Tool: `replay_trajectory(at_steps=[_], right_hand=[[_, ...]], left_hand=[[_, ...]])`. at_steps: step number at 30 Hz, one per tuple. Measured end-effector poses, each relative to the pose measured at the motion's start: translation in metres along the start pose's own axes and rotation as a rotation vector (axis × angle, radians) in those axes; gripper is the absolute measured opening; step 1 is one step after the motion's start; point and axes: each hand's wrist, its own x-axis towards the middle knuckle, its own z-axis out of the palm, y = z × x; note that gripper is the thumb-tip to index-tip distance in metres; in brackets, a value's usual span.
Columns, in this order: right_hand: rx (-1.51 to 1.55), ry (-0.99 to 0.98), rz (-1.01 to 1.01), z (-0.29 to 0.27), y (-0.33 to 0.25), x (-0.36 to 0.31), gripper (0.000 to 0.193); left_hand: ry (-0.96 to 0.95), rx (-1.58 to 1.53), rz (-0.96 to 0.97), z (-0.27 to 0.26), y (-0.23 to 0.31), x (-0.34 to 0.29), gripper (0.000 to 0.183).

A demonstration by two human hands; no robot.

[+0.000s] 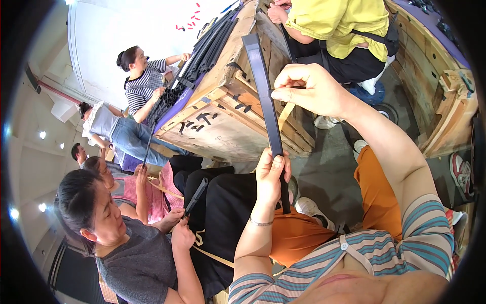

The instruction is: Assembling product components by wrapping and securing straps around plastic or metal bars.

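Observation:
A long, slim black bar point(268, 101) stands nearly upright in front of me, broader and flat at its top end. My left hand point(272, 175) wraps round its lower part, the thumb lying along its face. Higher up, my right hand point(309, 88) is closed in a pinch against the bar's right edge. From under those fingers a narrow tan strip point(286, 114) runs down toward the bar. Where the strip meets the bar is hard to make out. The bar's lower end reaches down by my orange trousers point(298, 235).
A wooden crate point(202, 129) stands ahead, with many black bars point(210, 43) piled on top. To my left a seated person in grey point(136, 258) handles a similar black piece point(196, 196). Someone in yellow point(339, 25) is ahead right, near another wooden crate point(430, 101).

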Motion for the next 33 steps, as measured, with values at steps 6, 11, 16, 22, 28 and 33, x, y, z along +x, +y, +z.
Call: replay_trajectory(at_steps=[6,11,16,22,28,33], right_hand=[[0.010,-0.008,-0.005,0.0001,-0.0017,-0.0006,0.008],[0.058,-0.030,-0.008,-0.0001,-0.0025,-0.0001,0.008],[0.008,-0.010,-0.016,0.0021,-0.0002,0.0004,0.009],[-0.015,0.011,0.018,0.0019,0.0009,-0.0005,0.009],[-0.080,0.019,0.069,0.0033,-0.0052,-0.0027,0.011],[-0.075,0.046,0.043,0.0050,-0.0066,-0.0034,0.010]], left_hand=[[0.007,0.023,0.002,0.0003,0.0008,-0.0008,0.017],[-0.005,0.015,0.008,-0.0008,0.0001,-0.0008,0.017],[-0.012,0.013,0.014,-0.0027,-0.0008,-0.0014,0.017],[0.029,0.062,0.015,0.0000,-0.0012,-0.0020,0.016],[0.066,0.130,0.116,0.0008,-0.0073,-0.0041,0.016],[0.026,0.173,0.137,0.0049,-0.0075,-0.0040,0.016]])
